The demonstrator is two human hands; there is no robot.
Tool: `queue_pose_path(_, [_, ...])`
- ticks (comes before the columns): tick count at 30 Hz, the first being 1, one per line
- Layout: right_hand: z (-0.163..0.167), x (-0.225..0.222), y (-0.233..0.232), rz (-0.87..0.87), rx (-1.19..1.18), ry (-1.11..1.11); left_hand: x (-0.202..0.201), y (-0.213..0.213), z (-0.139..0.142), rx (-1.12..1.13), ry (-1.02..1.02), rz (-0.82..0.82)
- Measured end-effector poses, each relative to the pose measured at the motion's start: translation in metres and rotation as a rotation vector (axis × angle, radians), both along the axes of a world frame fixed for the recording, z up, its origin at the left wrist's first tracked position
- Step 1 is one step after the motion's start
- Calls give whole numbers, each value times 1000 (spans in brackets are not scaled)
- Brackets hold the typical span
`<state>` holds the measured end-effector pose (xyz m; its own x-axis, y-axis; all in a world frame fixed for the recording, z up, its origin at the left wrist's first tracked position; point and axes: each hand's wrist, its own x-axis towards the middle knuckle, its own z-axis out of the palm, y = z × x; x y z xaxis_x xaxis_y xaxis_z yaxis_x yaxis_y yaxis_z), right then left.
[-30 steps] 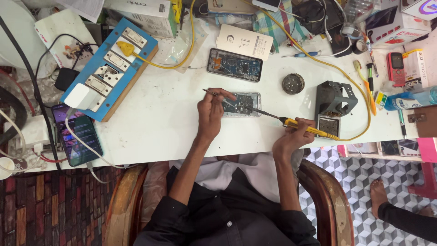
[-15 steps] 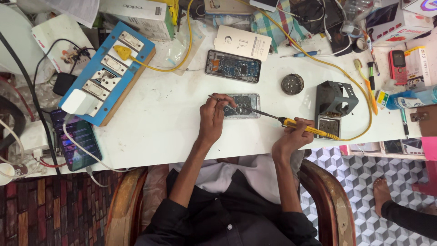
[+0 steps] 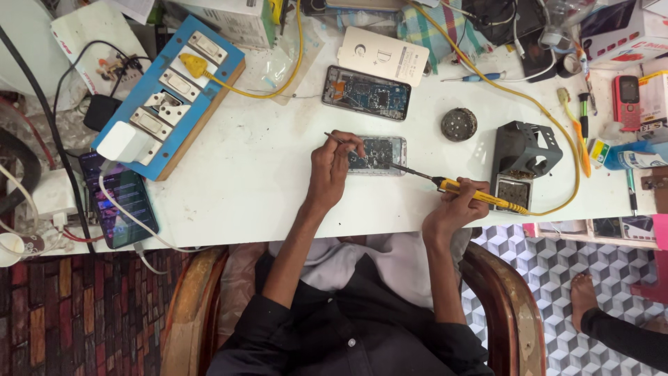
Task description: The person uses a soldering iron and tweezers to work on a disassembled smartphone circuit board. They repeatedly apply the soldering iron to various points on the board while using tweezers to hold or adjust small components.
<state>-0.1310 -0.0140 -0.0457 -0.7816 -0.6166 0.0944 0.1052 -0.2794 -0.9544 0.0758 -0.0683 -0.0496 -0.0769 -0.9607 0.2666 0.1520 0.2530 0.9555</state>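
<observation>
An opened phone body (image 3: 381,154) with its insides bare lies on the white table (image 3: 257,188) in front of me. My left hand (image 3: 330,166) rests on its left end and pinches thin tweezers (image 3: 339,141) over the board. My right hand (image 3: 454,205) grips a yellow-handled soldering iron (image 3: 467,191), its dark tip reaching left onto the phone's right side. The iron's yellow cord (image 3: 557,118) loops off toward the back of the table.
A second opened phone (image 3: 366,92) lies behind, under a white card (image 3: 383,55). A blue switch board (image 3: 169,97) sits left, a lit phone (image 3: 119,200) at the left edge. A round tin (image 3: 459,124) and grey iron stand (image 3: 522,160) sit right. Another person's foot (image 3: 581,296) shows at lower right.
Both hands stay on the opened phone with only slight shifts; the tweezers and iron tip remain over the board. The view has drifted a little.
</observation>
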Motion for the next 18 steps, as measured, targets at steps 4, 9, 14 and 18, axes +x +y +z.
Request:
queue_pose_path(4, [-4, 1, 1, -16, 12, 56, 0, -1, -4, 25, 19, -8])
queue_pose_path(9, [-5, -1, -2, -35, 13, 30, -2, 0, -6, 46, 5, 12])
queue_pose_path(14, [-6, 2, -2, -46, 51, 94, -1, 2, -4, 80, -3, 7])
queue_pose_path(18, [-7, 1, -4, -70, 33, 80, -3, 4, -5, -19, -46, 16])
